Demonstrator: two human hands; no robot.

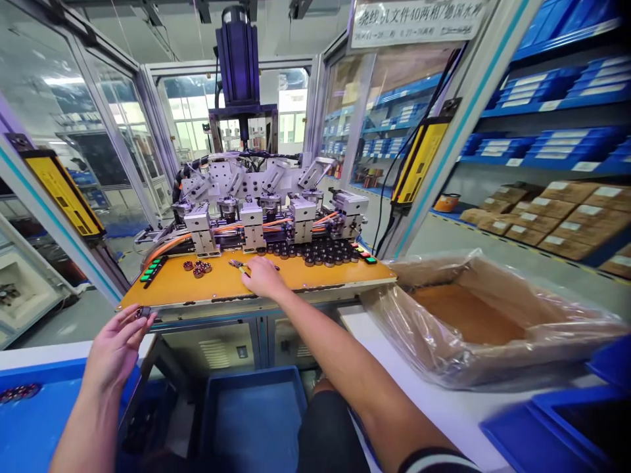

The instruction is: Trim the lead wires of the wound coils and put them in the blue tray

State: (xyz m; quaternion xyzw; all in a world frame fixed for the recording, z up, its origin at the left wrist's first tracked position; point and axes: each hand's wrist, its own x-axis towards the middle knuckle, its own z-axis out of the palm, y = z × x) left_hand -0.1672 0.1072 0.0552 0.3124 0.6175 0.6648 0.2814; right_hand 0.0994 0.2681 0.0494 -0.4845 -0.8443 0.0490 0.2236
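Raised at the table's front left corner, my left hand (114, 338) pinches a small dark ring-shaped motor stator (142, 312) between its fingertips. My right hand (263, 276) is closed at the middle of the orange tabletop (221, 281), around a pair of small pliers (236, 263) whose jaws point left; the handles are mostly covered by the fingers. To the left of that hand lie several copper-wound stators (201, 268). Several black stators (325, 253) stand close together to the right of it, below the winding machine (256, 210).
Green buttons (154, 270) edge the tabletop's left, and more sit at its right. A plastic-lined carton (444, 315) stands right. A blue tray (44, 420) with wound stators is at lower left, and a blue bin (254, 420) is below. Yellow sensor bars (421, 161) flank the machine.
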